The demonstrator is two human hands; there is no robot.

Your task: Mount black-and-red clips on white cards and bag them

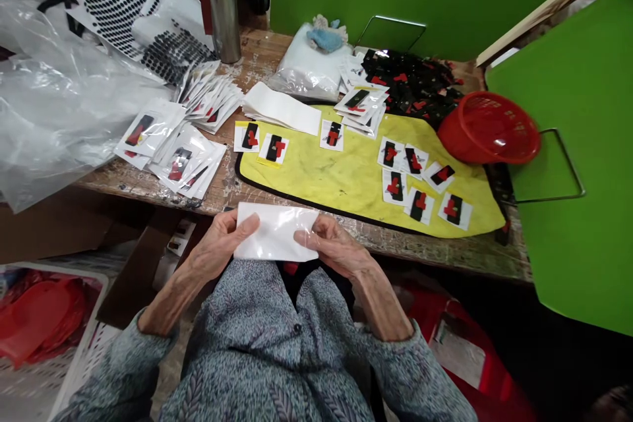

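Between my two hands, just in front of the table edge, I hold a flat, glossy white packet (pixel 277 232). My left hand (pixel 225 237) pinches its left end, thumb on top. At the other end my right hand (pixel 333 241) grips it, thumb lying on the face and fingers behind. Beyond it a yellow cloth (pixel 316 171) with dark edging covers part of the table. On that cloth lie several small white cards with black and red pieces, such as one card (pixel 394 186) to the right and another card (pixel 331 136) near the back. A stack of white sleeves (pixel 281 107) rests at the cloth's back edge.
Filled white packets (pixel 185 161) are heaped at the left beside clear plastic bags (pixel 59 99). A steel flask (pixel 225 13) stands behind them. Black and red pieces (pixel 410 82) are piled at the back right, next to a tilted red basket (pixel 494 128). Green panels (pixel 583 92) border the table.
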